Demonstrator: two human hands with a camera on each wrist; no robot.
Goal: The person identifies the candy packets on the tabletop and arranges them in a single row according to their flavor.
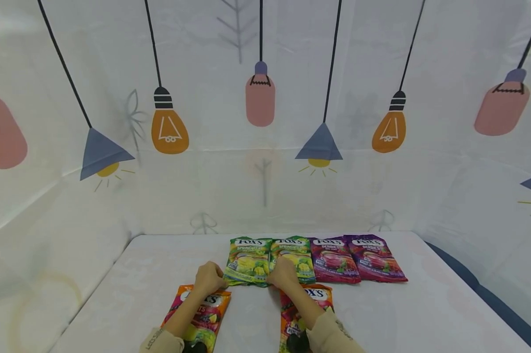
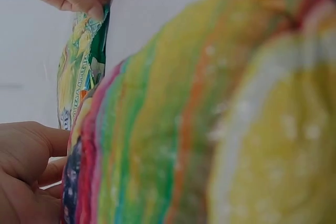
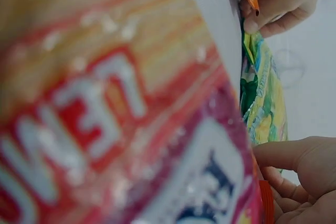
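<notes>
2 hands point(image 1: 210, 278) point(image 1: 284, 273) pinch 1 green FOX'S pack point(image 1: 248, 262).

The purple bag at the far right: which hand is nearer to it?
Right. The right hand is left of the purple bag, at the near right corner of the left green bag; the left hand is farther left, at that bag's left corner.

white table point(image 1: 424, 314) | two green packets point(image 1: 248, 260) | two purple packets point(image 1: 334, 262) | two orange packets point(image 1: 210, 318)
</notes>
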